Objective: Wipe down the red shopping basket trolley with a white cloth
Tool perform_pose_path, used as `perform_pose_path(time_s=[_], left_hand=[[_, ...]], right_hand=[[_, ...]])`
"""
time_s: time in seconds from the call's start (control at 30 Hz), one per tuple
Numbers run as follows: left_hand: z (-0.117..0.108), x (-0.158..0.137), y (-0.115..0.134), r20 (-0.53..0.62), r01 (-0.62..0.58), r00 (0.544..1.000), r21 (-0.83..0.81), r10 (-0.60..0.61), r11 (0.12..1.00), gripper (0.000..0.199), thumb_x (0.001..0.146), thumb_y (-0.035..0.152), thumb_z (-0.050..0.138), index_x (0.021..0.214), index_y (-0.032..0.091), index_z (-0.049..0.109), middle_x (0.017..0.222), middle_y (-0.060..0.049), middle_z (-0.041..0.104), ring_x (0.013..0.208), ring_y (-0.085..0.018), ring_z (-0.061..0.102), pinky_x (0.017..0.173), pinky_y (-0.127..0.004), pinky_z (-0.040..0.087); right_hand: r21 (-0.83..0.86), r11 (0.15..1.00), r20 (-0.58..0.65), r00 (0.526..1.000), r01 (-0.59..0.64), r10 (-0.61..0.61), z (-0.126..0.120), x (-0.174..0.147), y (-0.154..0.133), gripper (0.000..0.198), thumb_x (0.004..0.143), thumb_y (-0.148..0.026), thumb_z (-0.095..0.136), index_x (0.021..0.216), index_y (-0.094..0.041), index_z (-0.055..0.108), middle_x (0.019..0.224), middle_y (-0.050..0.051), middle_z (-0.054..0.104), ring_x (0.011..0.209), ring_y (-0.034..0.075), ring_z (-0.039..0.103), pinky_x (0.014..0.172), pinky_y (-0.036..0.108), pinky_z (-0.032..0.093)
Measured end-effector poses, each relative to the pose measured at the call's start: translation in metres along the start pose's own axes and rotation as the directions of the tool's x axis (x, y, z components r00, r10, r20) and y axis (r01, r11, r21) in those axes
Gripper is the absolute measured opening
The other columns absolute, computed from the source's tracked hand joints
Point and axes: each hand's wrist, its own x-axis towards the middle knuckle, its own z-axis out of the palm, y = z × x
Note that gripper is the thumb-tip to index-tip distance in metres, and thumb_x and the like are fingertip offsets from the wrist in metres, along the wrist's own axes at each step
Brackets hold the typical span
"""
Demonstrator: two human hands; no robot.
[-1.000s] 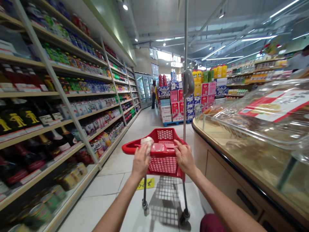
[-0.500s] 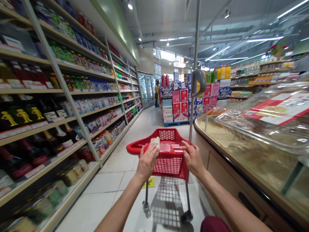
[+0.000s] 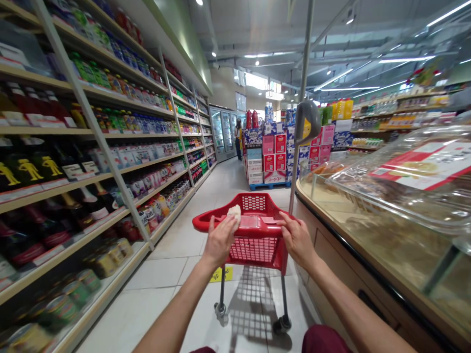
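A red plastic shopping cart point(image 3: 253, 245) stands right in front of me, its handle point(image 3: 257, 228) crossing in front of its basket. My left hand point(image 3: 222, 240) presses a crumpled white cloth point(image 3: 234, 215) against the left part of the handle, with its fingers closed over the cloth. At the handle's right end, my right hand point(image 3: 297, 239) holds on, fingers laid over the top and thumb on the near side. The cart's two near wheels show on the floor below.
Drink shelves point(image 3: 128, 132) line the left side. To the right is a display counter point(image 3: 353, 230) with clear packaged food trays point(image 3: 405, 176). A grey pole point(image 3: 303, 68) rises near the cart. Stacked boxes point(image 3: 270, 159) and a person point(image 3: 238, 139) stand ahead on the tiled floor.
My left hand and the white cloth have slid slightly left along the handle. My right hand stays at its end. The person ahead has shifted slightly.
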Motion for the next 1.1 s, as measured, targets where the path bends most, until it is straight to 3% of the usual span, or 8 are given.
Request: perform_pose_path(time_s=[0.17,0.27,0.37,0.5,0.57,0.73,0.97,1.1], left_hand=[[-0.007,0.002,-0.015,-0.094,0.310,0.947,0.007,-0.308,0.951,0.034,0.081,0.020,0.036,0.112,0.020,0.050,0.113,-0.009,0.060,0.103,-0.022,0.055,0.099,-0.052,0.028],[0.006,0.013,0.020,0.012,0.089,0.996,-0.098,-0.088,0.991,0.036,0.081,0.019,0.036,0.116,0.019,0.048,0.117,-0.008,0.057,0.110,-0.018,0.050,0.100,-0.042,0.033],[0.012,0.024,0.044,0.116,-0.107,0.986,-0.144,0.124,0.984,0.035,0.084,0.020,0.034,0.117,0.022,0.047,0.118,-0.006,0.057,0.114,-0.016,0.047,0.104,-0.042,0.025],[0.003,0.028,0.028,0.046,0.205,0.978,-0.026,-0.204,0.978,0.033,0.084,0.021,0.033,0.114,0.022,0.049,0.115,-0.008,0.058,0.106,-0.020,0.054,0.103,-0.055,0.018],[0.004,0.029,0.032,0.036,0.267,0.963,-0.015,-0.266,0.964,0.033,0.083,0.020,0.035,0.112,0.019,0.050,0.114,-0.009,0.059,0.104,-0.021,0.055,0.102,-0.055,0.022],[0.019,0.033,0.078,0.141,-0.086,0.985,-0.113,0.102,0.990,0.035,0.083,0.016,0.034,0.114,0.020,0.049,0.118,-0.006,0.057,0.114,-0.016,0.047,0.104,-0.044,0.026],[0.002,0.031,0.047,0.028,0.110,0.993,-0.001,-0.110,0.994,0.039,0.082,0.012,0.031,0.115,0.022,0.048,0.113,-0.006,0.060,0.109,-0.019,0.052,0.104,-0.049,0.021],[0.020,0.028,0.073,0.094,-0.082,0.992,-0.066,0.088,0.994,0.037,0.082,0.014,0.034,0.117,0.020,0.047,0.119,-0.007,0.056,0.114,-0.017,0.047,0.104,-0.046,0.024]], right_hand=[[0.033,0.996,-0.061,0.994,-0.086,0.088,-0.006,0.001,-0.001,0.040,0.085,-0.026,0.034,0.123,-0.021,0.040,0.095,0.004,0.063,0.089,0.019,0.054,0.080,0.035,0.042],[0.018,0.998,-0.031,0.998,-0.055,0.055,-0.005,0.003,-0.001,0.040,0.084,-0.026,0.034,0.123,-0.021,0.040,0.093,0.003,0.063,0.087,0.019,0.054,0.082,0.038,0.041],[0.076,0.996,-0.014,0.999,-0.047,0.048,-0.006,0.001,0.001,0.040,0.085,-0.025,0.034,0.125,-0.021,0.037,0.093,0.003,0.064,0.089,0.019,0.055,0.082,0.036,0.042],[0.111,0.992,-0.020,0.998,-0.063,0.065,-0.004,-0.002,-0.004,0.042,0.085,-0.025,0.034,0.127,-0.022,0.035,0.096,0.003,0.063,0.092,0.018,0.055,0.081,0.035,0.044],[0.077,0.995,-0.038,0.997,-0.060,0.063,-0.001,-0.002,-0.009,0.041,0.085,-0.025,0.034,0.126,-0.022,0.036,0.095,0.003,0.063,0.092,0.019,0.055,0.082,0.037,0.043],[0.113,0.991,-0.052,0.996,-0.068,0.074,0.001,-0.001,-0.010,0.042,0.086,-0.027,0.034,0.127,-0.020,0.035,0.090,0.003,0.066,0.089,0.019,0.057,0.081,0.036,0.043],[0.072,0.986,-0.066,0.986,-0.150,0.154,-0.001,0.004,-0.014,0.041,0.085,-0.030,0.033,0.123,-0.018,0.041,0.084,0.003,0.066,0.082,0.019,0.058,0.077,0.035,0.044],[0.036,0.981,-0.111,0.975,-0.191,0.194,0.002,0.010,-0.013,0.042,0.085,-0.032,0.030,0.122,-0.016,0.043,0.087,0.006,0.065,0.078,0.021,0.057,0.078,0.039,0.042]])
